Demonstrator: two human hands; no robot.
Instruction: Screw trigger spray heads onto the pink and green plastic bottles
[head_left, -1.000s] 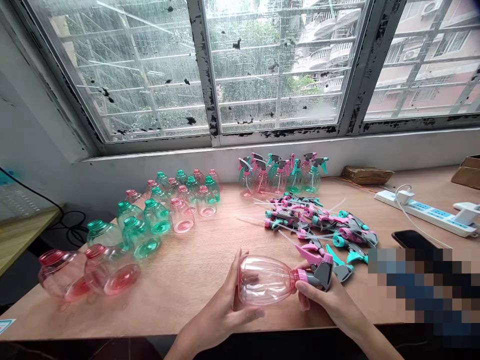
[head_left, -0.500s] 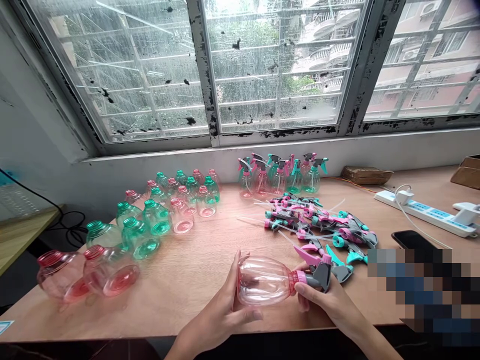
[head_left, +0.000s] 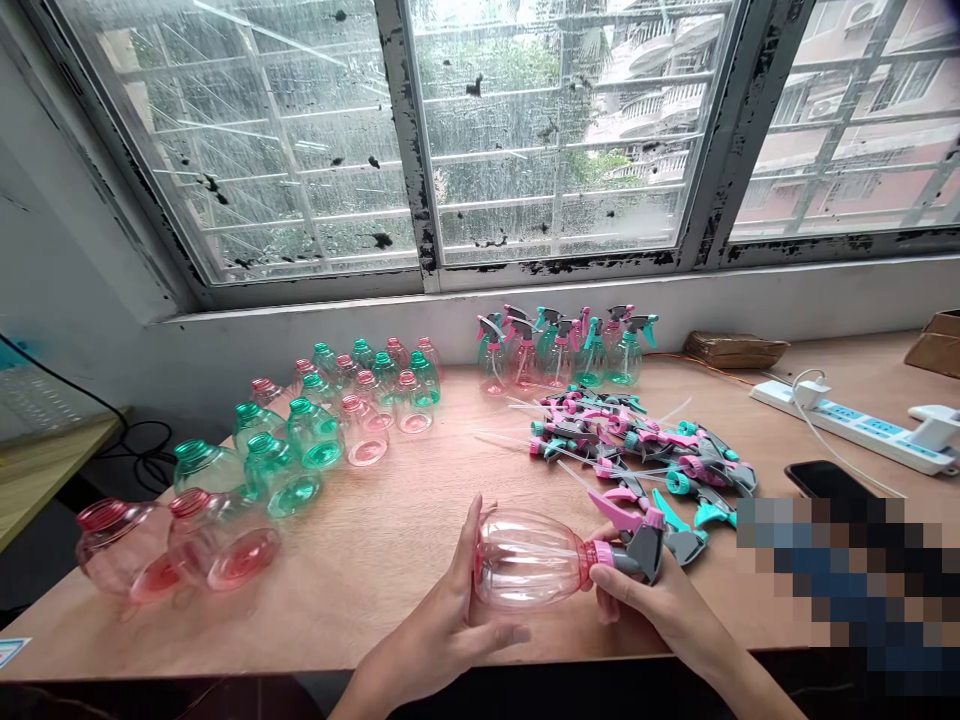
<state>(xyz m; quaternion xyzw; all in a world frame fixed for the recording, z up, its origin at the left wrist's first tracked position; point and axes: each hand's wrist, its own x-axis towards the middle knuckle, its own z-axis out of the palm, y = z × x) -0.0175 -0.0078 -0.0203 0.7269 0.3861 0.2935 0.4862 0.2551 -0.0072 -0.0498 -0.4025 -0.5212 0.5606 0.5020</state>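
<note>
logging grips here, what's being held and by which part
A pink spray bottle: the right hand grips its collar and spray head, while the left hand is at its base.

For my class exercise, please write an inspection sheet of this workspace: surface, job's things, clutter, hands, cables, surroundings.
Surface: wooden table; part at right pixelated.
Job's things: pink bottle held sideways, spray head at its neck, tightness unclear; pink and green open bottles at left; spray heads piled; bottles with sprayers by the wall.
Clutter: phone, brown package, cardboard box.
Left hand: cupped at the bottle's base, thumb spread.
Right hand: gripping around the collar.
Cables: white cord from power strip; black cable at left.
Surroundings: window, flaking frame.
</note>
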